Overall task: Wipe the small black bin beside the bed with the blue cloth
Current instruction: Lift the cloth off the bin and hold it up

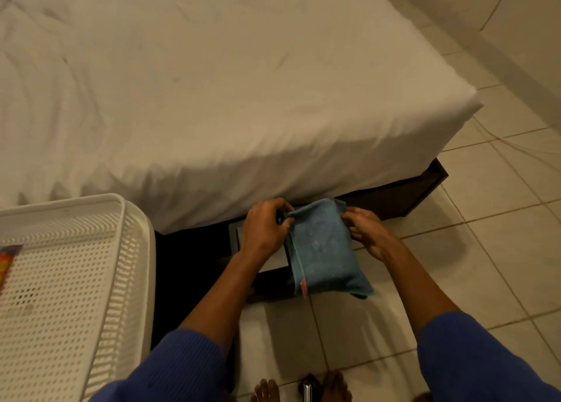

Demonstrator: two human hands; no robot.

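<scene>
Black and small, 1 bin [267, 275] stands on the tiled floor [485, 249] against the foot of the bed [212, 82], mostly hidden behind the hands, with a pale lining showing inside. 1 folded blue cloth [323, 249] hangs over it, a small pink tag at its lower edge; no writing is readable. 2 hands hold the cloth: left hand [265, 230] pinching its top left corner, right hand [368, 233] curled on its right edge. 1 white perforated basket [69, 280] sits at the left.
</scene>
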